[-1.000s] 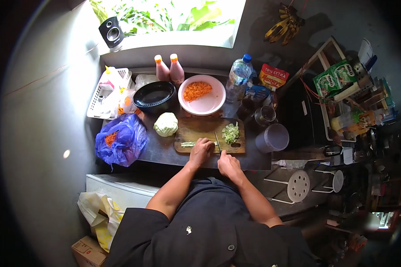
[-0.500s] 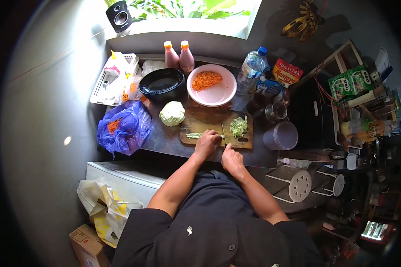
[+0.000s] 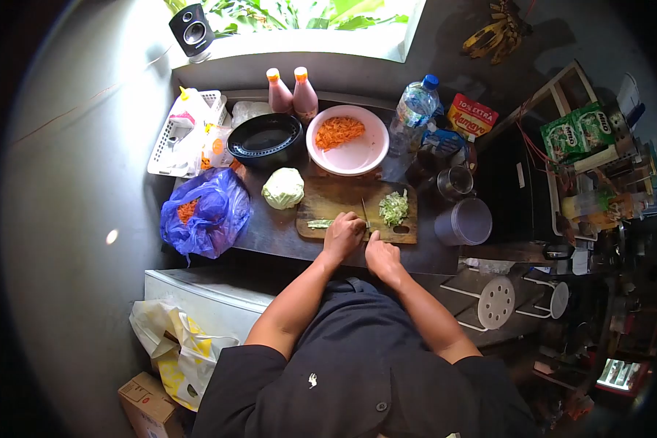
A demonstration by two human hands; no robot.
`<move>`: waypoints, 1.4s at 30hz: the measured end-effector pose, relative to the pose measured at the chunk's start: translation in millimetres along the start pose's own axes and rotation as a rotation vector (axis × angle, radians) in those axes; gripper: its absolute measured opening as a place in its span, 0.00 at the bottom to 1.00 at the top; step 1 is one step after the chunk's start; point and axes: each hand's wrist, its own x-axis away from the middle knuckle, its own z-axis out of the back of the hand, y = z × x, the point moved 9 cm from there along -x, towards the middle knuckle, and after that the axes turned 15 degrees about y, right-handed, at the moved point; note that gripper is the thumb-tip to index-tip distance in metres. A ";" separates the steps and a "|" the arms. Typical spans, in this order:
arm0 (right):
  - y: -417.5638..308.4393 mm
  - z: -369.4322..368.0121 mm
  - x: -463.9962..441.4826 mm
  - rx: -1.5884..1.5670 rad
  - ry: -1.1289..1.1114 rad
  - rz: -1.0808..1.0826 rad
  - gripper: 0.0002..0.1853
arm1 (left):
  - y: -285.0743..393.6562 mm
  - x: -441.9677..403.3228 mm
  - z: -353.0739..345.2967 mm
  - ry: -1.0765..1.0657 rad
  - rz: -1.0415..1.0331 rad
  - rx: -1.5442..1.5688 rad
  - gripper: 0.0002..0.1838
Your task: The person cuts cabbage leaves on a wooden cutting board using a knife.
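– On the near side of the cutting board, that pale green strip: how's it held?

– Left hand is clamped over its right part, right hand is gripping the knife. Strip's probably light, crisp, bit slippery; I'd pin it from above, clear of the edge.

– Containers?

– Far side, pink bowl with orange shreds. Blue bag at left has some too. Tub on the right, can't tell what's inside.
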 end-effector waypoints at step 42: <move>9.0 -9.7 -3.5 -0.049 -0.154 -0.100 0.24 | 1.0 0.8 2.1 0.010 0.070 -0.048 0.06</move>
